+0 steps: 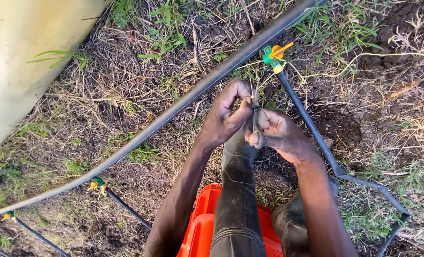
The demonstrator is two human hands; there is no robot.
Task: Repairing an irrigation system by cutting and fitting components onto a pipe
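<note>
Just below the big black main pipe (174,110) that runs slantwise across the ground, my two hands meet over my knees. My left hand (225,119) pinches something thin between thumb and forefinger, fingers pressed together at the tips. My right hand (276,133) is curled tight around a small dark tool (257,128), its shape too hidden to name. What sits between my fingertips is too small to make out; I judge it light, stiff and easy to drop, best held right at its end with the fingertips.

Beyond my hands, nearer the main pipe, a green and yellow valve (275,54) caps a thinner black hose (312,131) that bends away past my right arm. The hose looks smooth and pliable, and it kinks farther along. Two more small valves (97,184) branch off the main pipe to my left. Under my legs sits an orange plastic crate (200,228), ribbed and hard, and my rubber boots (236,190) look slick and dull. Dry straw, dark crumbly soil and tufts of grass cover the ground around the pipe.
</note>
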